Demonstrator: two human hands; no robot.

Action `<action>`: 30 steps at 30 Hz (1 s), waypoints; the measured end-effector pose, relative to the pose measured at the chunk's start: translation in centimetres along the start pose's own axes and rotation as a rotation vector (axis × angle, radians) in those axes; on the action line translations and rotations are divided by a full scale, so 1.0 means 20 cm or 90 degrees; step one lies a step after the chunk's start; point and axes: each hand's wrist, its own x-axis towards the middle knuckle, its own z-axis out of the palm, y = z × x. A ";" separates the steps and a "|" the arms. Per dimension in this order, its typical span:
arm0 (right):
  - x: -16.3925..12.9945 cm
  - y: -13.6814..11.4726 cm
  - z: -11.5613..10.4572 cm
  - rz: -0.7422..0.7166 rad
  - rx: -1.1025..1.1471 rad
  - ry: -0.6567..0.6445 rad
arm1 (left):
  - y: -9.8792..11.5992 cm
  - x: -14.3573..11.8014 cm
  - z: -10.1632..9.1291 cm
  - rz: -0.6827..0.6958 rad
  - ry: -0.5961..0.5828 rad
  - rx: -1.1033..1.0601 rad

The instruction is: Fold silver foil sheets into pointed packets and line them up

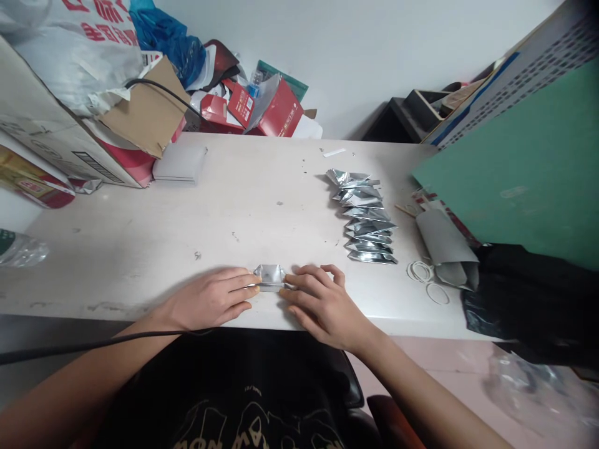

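Note:
A small folded piece of silver foil [270, 274] lies near the front edge of the white table. My left hand [219, 297] has its fingertips on the left end of the foil, with the fingers close together. At the right end, the fingertips of my right hand [322, 304] press on the foil, its fingers bent and slightly apart. Both thumbs sit lower, nearer the table's edge. To the right of my hands, several folded silver foil pieces [369, 218] overlap in a row running away from me.
White rubber bands [420, 272] and a rolled grey sheet [444, 246] lie at the right, beside a black bag [528, 293] and a green panel [519, 162]. Cardboard boxes [145, 109] and red packaging [281, 109] crowd the back left. A plastic bottle [23, 248] lies far left.

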 end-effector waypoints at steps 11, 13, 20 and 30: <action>0.01 0.04 -0.03 -0.004 0.043 0.013 | -0.04 0.00 -0.01 -0.009 -0.002 -0.070; 0.01 0.05 -0.03 -0.010 0.062 0.017 | -0.05 0.00 -0.02 -0.012 0.002 -0.065; 0.02 0.10 -0.05 -0.020 0.120 -0.004 | -0.06 0.00 -0.01 -0.007 -0.007 -0.076; 0.02 0.14 -0.04 -0.042 0.143 0.008 | -0.10 -0.03 -0.02 -0.014 -0.010 -0.049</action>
